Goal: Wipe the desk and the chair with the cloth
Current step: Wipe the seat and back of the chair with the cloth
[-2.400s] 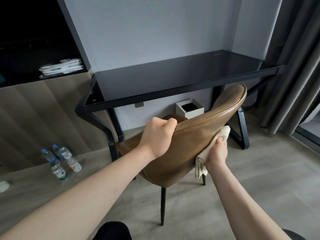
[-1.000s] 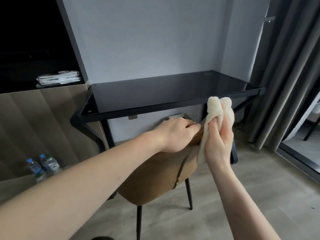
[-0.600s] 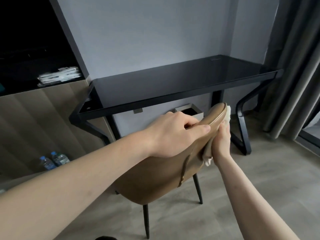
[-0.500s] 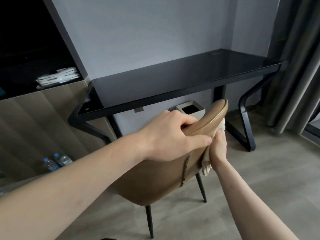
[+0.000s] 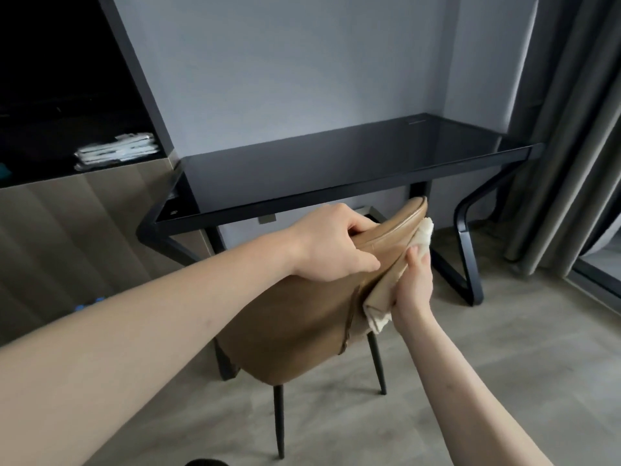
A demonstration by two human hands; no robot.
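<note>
Left hand, grip clamped over top edge of brown chair backrest; right hand, grip holding cream cloth against backrest's right side; behind, black desk.

tan chair before black desk; cream cloth on backrest.

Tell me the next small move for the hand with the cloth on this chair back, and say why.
Probably slide the right hand with the cloth down the back of the chair. The cloth is pressed near the top edge, leaving the lower back uncovered, and the left hand grips the top rim, steadying it.
</note>
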